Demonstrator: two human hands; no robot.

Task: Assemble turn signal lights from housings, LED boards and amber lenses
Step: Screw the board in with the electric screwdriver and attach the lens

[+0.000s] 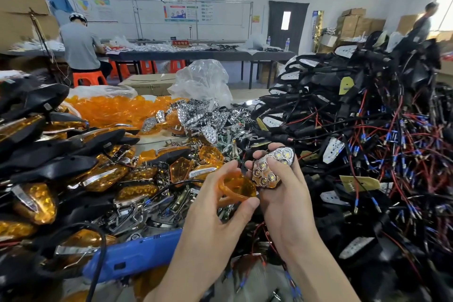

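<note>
My right hand [284, 193] grips a black housing whose chrome reflector with several lit-looking LED cups [268, 170] faces up; the index finger lies across the reflector. My left hand [220, 206] pinches an amber lens [236, 187] by its rim, its edge touching the housing's left side. Both are held above the table's middle. Red and black wires hang from the housing below my right palm.
Finished amber-lensed lights [49, 179] are heaped at left. Loose amber lenses [110, 108] and chrome reflectors [208, 117] lie behind. A tall tangle of wired black housings [367, 130] fills the right. A blue tool [137, 252] lies near my left forearm. Two people are in the background.
</note>
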